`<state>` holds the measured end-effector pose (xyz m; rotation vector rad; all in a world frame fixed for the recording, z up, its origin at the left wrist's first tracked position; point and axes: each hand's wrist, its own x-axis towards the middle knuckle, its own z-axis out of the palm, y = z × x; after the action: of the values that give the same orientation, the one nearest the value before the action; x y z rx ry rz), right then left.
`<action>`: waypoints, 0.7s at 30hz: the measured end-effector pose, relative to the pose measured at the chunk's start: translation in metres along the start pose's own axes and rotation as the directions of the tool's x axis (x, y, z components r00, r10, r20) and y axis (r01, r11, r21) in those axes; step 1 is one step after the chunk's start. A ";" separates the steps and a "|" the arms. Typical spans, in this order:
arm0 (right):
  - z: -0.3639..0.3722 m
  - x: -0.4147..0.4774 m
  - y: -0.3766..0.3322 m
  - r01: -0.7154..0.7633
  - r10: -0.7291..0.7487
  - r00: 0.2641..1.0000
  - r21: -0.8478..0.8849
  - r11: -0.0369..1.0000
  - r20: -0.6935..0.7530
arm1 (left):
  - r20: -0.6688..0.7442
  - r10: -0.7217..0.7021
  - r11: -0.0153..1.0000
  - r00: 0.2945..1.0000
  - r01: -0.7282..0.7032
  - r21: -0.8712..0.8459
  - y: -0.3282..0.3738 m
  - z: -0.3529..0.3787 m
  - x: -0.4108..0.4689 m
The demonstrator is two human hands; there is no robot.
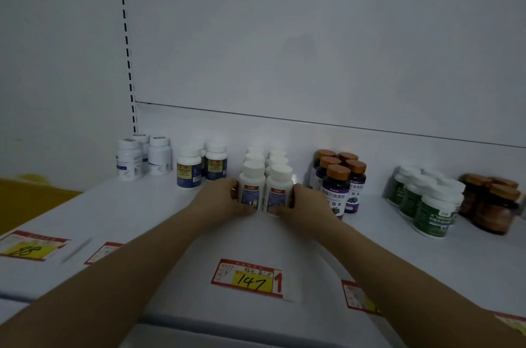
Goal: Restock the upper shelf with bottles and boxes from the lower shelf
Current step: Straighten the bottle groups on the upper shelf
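Observation:
Two white bottles with white caps stand side by side at the front of a double row on the white shelf [142, 214]. My left hand [220, 201] grips the left front bottle [252, 188] from its left side. My right hand [303, 204] grips the right front bottle [279, 191] from its right side. Both bottles stand upright on the shelf and touch each other. More white bottles [266, 157] of the same kind line up behind them.
To the left stand blue-and-yellow labelled bottles [189, 170] and white bottles [129, 160]. To the right stand dark bottles with copper caps [337, 188], green-labelled bottles [435, 207] and brown jars [495, 205]. Price tags [247, 279] line the shelf's front edge.

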<state>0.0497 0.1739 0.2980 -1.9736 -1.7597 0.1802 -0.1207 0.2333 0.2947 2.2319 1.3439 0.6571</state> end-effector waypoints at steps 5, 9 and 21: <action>0.001 -0.002 0.000 -0.026 0.026 1.000 0.013 1.000 0.006 | 0.023 0.018 0.999 1.000 -0.019 0.036 -0.004 -0.001 0.003; -0.001 -0.005 -0.001 -0.111 0.111 0.994 -0.027 0.993 0.018 | 0.059 0.003 0.999 0.998 -0.006 0.047 -0.007 -0.002 0.005; -0.054 -0.074 0.000 -0.160 0.162 0.979 -0.028 0.987 0.124 | -0.303 0.229 0.965 0.925 -0.176 0.193 0.064 -0.005 -0.049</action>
<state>0.0598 0.0881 0.3293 -2.1611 -1.6812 0.3515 -0.1008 0.1628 0.3287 2.5005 1.3671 1.0634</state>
